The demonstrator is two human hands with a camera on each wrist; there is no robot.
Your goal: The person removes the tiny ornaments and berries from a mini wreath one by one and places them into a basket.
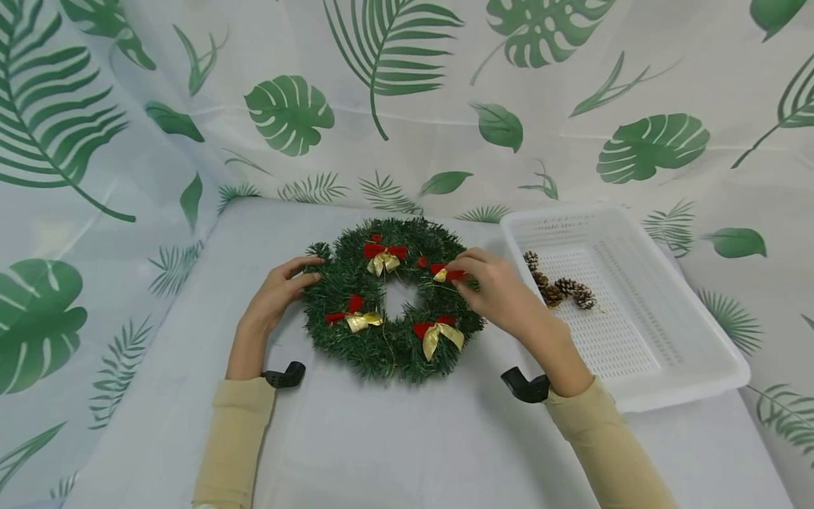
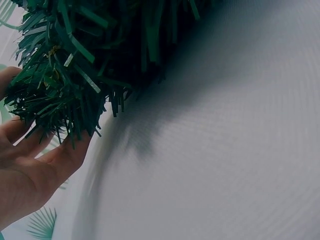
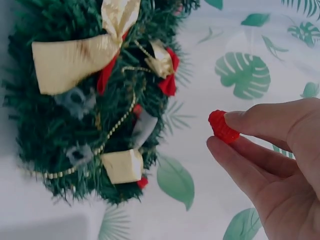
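A green tinsel wreath (image 1: pixel 347 350) lies on the white table, decorated with red and gold bows (image 1: pixel 384 256) and a thin gold bead string (image 3: pixel 116 131). At the wreath's left edge, my left hand (image 1: pixel 275 295) grips the outer tinsel; in the left wrist view, its fingers (image 2: pixel 70 156) reach around a tuft. Over the wreath's right side is my right hand (image 1: pixel 492 290), close to the upper right bow (image 1: pixel 443 273). Between thumb and fingers it pinches a small, bumpy red ornament (image 3: pixel 223 127), as the right wrist view shows.
To the right stands a white perforated plastic basket (image 1: pixel 661 311), with several pine cones (image 1: pixel 564 286) at its left side. White cloth covers the table (image 1: pixel 375 445). Behind and at the left hangs a leaf-print curtain (image 1: pixel 420 152).
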